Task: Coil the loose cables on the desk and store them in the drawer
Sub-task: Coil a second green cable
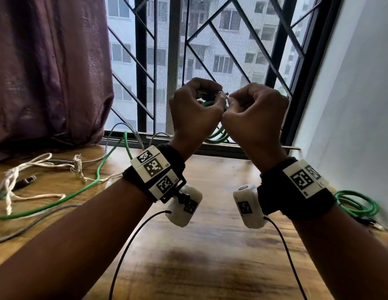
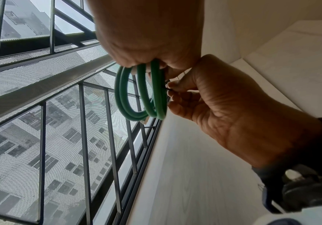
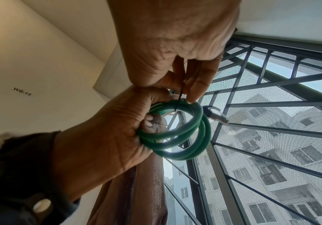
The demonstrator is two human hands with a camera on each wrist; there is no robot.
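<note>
Both hands are raised in front of the window. My left hand grips a small coil of green cable, with its fingers curled through the loops. The coil hangs below the fist and shows between the wrists. My right hand pinches a thin black tie that runs down over the top of the coil. A plug end sticks out beside the loops. No drawer is in view.
On the wooden desk, a loose green cable, a grey cable and a white cord sprawl at the left. A second green coil lies at the right by the wall. A curtain hangs at the back left.
</note>
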